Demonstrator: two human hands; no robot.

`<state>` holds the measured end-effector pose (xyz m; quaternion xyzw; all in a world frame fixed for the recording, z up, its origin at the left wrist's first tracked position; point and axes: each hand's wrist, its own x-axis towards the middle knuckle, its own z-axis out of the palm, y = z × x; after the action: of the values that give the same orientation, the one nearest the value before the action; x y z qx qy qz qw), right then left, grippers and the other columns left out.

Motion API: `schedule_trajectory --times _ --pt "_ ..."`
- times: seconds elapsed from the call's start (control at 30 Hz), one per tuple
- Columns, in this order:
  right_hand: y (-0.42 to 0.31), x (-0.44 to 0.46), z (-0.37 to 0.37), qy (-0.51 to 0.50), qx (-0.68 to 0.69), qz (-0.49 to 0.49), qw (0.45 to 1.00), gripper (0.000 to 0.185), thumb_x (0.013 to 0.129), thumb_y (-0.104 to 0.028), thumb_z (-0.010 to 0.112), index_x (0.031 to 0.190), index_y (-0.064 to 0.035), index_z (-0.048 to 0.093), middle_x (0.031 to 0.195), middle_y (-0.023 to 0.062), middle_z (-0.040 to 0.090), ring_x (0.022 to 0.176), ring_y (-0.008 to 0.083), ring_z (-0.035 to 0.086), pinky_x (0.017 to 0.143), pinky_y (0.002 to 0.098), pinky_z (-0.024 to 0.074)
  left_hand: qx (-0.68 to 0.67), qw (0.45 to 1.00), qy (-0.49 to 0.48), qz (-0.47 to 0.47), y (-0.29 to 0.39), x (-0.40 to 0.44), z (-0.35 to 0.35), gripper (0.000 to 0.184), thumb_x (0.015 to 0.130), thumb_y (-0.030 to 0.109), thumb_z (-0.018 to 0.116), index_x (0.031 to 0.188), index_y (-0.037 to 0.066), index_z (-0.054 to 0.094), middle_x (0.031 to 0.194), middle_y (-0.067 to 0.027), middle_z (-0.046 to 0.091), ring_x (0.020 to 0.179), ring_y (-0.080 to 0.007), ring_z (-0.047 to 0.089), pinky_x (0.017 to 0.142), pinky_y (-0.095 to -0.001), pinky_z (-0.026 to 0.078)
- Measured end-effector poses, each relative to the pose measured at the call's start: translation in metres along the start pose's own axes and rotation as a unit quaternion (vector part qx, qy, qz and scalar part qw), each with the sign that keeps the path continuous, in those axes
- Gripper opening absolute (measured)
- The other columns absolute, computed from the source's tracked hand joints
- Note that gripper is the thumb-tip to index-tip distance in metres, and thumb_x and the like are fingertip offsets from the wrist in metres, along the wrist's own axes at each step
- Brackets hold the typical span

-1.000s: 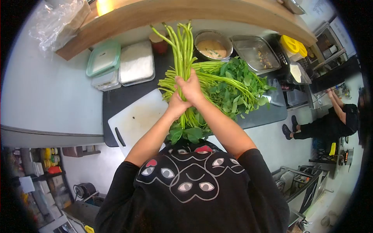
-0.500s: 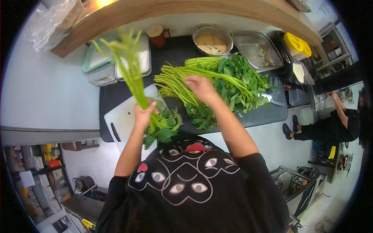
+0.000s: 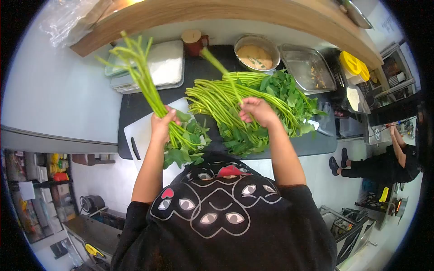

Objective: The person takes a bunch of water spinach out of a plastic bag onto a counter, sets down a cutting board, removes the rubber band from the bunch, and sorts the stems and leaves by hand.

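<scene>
My left hand (image 3: 163,125) is closed around a bunch of water spinach (image 3: 151,86), stems pointing up and away, leaves hanging by my wrist. Beneath that bunch lies a white cutting board (image 3: 132,130), partly covered. Between the fingers of my right hand (image 3: 258,112) is a single water spinach stalk (image 3: 231,81), tilted up to the left and blurred near its tip. The right hand is over a large pile of water spinach (image 3: 205,95), whose stems face left and leaves spread to the right and toward me.
Along the back of the dark counter (image 3: 316,143) stand lidded containers (image 3: 165,63), a red mug (image 3: 193,46), a pot of cloudy liquid (image 3: 255,56) and a metal tray (image 3: 305,67). A wooden shelf (image 3: 226,14) overhangs them. Another person (image 3: 389,156) stands at far right.
My right hand has risen slightly right from the pile with one stalk now visible in its fingers. My left hand still holds its bunch, which leans a little further left.
</scene>
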<state>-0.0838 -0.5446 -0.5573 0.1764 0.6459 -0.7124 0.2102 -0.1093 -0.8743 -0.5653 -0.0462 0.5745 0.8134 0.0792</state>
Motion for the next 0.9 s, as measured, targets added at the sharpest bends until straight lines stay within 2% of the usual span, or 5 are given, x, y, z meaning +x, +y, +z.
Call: schedule_trajectory --times 0.07,0.23,0.53,0.7,0.9 --pt "-0.031 -0.017 -0.006 -0.055 0.065 -0.051 0.995 0.008 0.088 -0.016 0.054 0.088 -0.0084 0.058 0.070 0.0071 0.060 0.056 0.0154 0.059 0.048 0.0254 0.0443 0.018 0.999 -0.028 -0.011 -0.008 0.005 0.017 0.021 0.076 0.007 0.065 0.087 0.005 0.048 0.066 -0.0068 0.054 0.055 -0.0180 0.057 0.052 -0.0298 0.047" --pt "-0.078 -0.033 -0.020 -0.052 0.048 -0.143 0.987 0.037 0.089 -0.014 0.051 0.125 -0.0073 0.047 0.073 0.0025 0.056 0.060 0.0106 0.049 0.050 0.0227 0.0406 0.019 0.995 -0.095 -0.023 -0.007 0.009 0.066 0.019 0.079 0.009 0.064 0.087 0.006 0.047 0.072 -0.0090 0.058 0.063 -0.0208 0.061 0.056 -0.0310 0.050" --pt "-0.058 -0.013 0.032 -0.072 0.045 -0.196 0.977 0.029 0.078 0.001 0.060 0.107 0.0032 0.055 0.089 0.0119 0.065 0.073 0.0148 0.062 0.069 0.0263 0.0504 -0.079 0.980 -0.166 -0.074 -0.015 0.005 0.112 0.017 0.082 0.013 0.063 0.088 0.007 0.049 0.100 -0.0180 0.061 0.085 -0.0270 0.064 0.061 -0.0319 0.052" --pt "-0.032 -0.008 0.064 -0.065 0.012 -0.188 0.980 0.025 0.077 0.002 0.060 0.103 0.0021 0.059 0.087 0.0074 0.065 0.075 0.0130 0.061 0.068 0.0243 0.0503 -0.084 0.986 -0.129 -0.057 -0.023 0.000 0.119 0.017 0.083 0.016 0.062 0.094 0.006 0.052 0.090 -0.0063 0.059 0.078 -0.0186 0.060 0.064 -0.0311 0.052" --pt "-0.014 -0.003 0.077 -0.004 -0.149 -0.298 0.943 0.030 0.074 0.001 0.063 0.104 -0.0022 0.061 0.091 0.0101 0.064 0.074 0.0138 0.062 0.067 0.0253 0.0501 -0.129 0.989 -0.075 -0.009 -0.042 0.003 0.114 0.017 0.083 0.011 0.060 0.096 0.001 0.055 0.087 -0.0083 0.061 0.078 -0.0180 0.060 0.064 -0.0306 0.051"
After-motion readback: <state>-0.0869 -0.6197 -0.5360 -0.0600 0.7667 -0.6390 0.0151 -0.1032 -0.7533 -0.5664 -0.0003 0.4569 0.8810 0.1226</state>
